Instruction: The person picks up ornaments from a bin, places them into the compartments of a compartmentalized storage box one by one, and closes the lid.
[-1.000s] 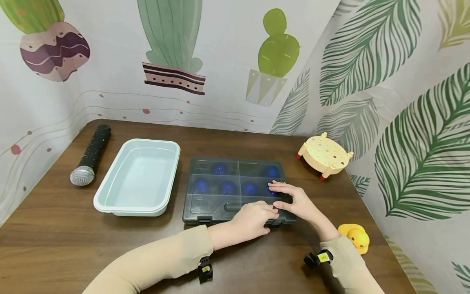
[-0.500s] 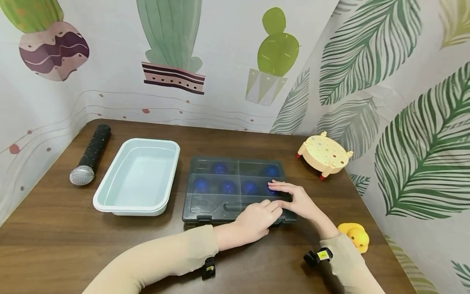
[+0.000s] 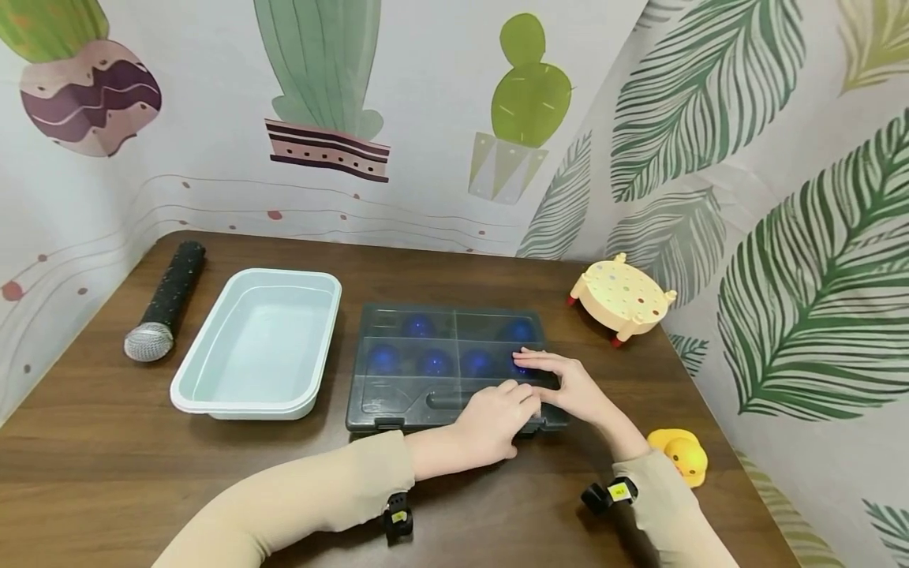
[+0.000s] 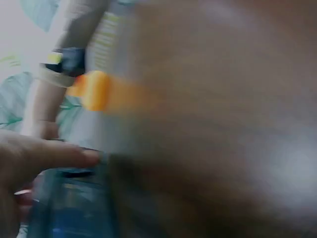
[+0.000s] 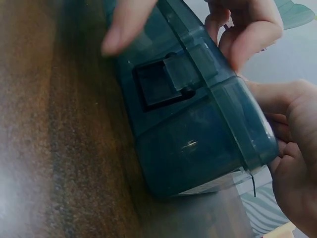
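Observation:
A dark translucent storage box (image 3: pixel 405 402) lies closed on the table, with several blue balls (image 3: pixel 435 362) showing through its lid. At its front edge, towards the right, my left hand (image 3: pixel 493 426) bends its fingers over the lid. The left thumb (image 5: pixel 121 32) reaches down in front of the box, close to a latch (image 5: pixel 161 82) in the right wrist view. My right hand (image 3: pixel 575 386) rests on the lid's right side, fingers extended over a ball and thumb tip right beside the left fingers. The left wrist view is blurred.
A pale blue tub (image 3: pixel 263 339) stands left of the box, with a black microphone (image 3: pixel 166 304) beyond it. Behind the box to the right is a cream toy stool (image 3: pixel 621 296). A yellow toy duck (image 3: pixel 680 456) sits by the right forearm. Patterned cloth hangs behind the table (image 3: pixel 234 465).
My left hand has shifted slightly right along the box's front edge, its fingers more bent. The right hand has stayed in place. The head view has turned a little to the right.

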The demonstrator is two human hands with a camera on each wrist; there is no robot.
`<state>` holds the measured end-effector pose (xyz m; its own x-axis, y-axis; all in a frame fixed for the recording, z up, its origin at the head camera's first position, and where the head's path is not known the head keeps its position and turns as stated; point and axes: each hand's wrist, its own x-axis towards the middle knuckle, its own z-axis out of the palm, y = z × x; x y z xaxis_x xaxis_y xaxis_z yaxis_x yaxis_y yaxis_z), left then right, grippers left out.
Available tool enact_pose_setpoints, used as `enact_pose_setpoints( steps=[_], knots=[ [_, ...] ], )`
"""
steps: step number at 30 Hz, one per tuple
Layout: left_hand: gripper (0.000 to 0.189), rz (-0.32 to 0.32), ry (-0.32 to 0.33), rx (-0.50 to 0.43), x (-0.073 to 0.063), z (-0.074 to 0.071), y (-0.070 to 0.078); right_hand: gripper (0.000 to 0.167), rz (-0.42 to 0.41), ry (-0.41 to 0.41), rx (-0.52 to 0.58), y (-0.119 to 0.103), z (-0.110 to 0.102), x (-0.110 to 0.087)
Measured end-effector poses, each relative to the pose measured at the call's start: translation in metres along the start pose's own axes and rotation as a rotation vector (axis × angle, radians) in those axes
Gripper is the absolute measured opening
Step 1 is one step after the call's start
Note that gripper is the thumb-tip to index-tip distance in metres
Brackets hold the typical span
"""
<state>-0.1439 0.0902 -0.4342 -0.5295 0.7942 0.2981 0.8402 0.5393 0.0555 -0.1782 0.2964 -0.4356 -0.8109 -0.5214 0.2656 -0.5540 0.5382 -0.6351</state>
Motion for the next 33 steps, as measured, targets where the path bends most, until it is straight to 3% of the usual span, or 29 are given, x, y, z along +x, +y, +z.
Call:
enact_pose_setpoints(
  steps=[2, 6, 9, 11, 13, 15, 21, 25, 33],
  knots=[
    [0.046, -0.022, -0.026, -0.167, -0.002, -0.009, -0.003, 0.044, 0.002, -0.006, -0.014, -0.001, 0.000, 0.000],
    [0.029, -0.012, -0.098, -0.618, -0.010, -0.021, -0.005, 0.044, 0.023, -0.010, -0.010, -0.001, -0.003, -0.001],
    [0.033, 0.012, -0.273, -0.903, -0.021, -0.023, -0.004, 0.044, 0.027, -0.011, -0.012, -0.001, -0.005, 0.000],
    [0.042, -0.026, -0.415, -1.045, -0.028, -0.022, -0.002, 0.044, 0.027, -0.012, -0.012, 0.000, -0.007, 0.001],
    [0.051, -0.101, -0.511, -1.122, -0.035, -0.019, -0.001, 0.044, 0.033, -0.015, -0.024, -0.005, -0.008, 0.004],
    [0.058, -0.206, -0.543, -1.182, -0.040, -0.015, -0.001, 0.044, 0.042, -0.017, -0.016, -0.006, -0.009, 0.005],
    [0.071, -0.413, -0.466, -1.288, -0.049, -0.003, 0.001, 0.044, 0.047, -0.029, 0.000, 0.001, -0.005, 0.004],
    [0.073, -0.437, -0.444, -1.350, -0.052, 0.003, -0.001, 0.044, 0.056, -0.030, 0.001, 0.003, -0.004, 0.003],
    [0.075, -0.444, -0.490, -1.453, -0.050, 0.008, 0.000, 0.044, 0.061, -0.025, -0.007, 0.002, -0.002, 0.001]
  ],
)
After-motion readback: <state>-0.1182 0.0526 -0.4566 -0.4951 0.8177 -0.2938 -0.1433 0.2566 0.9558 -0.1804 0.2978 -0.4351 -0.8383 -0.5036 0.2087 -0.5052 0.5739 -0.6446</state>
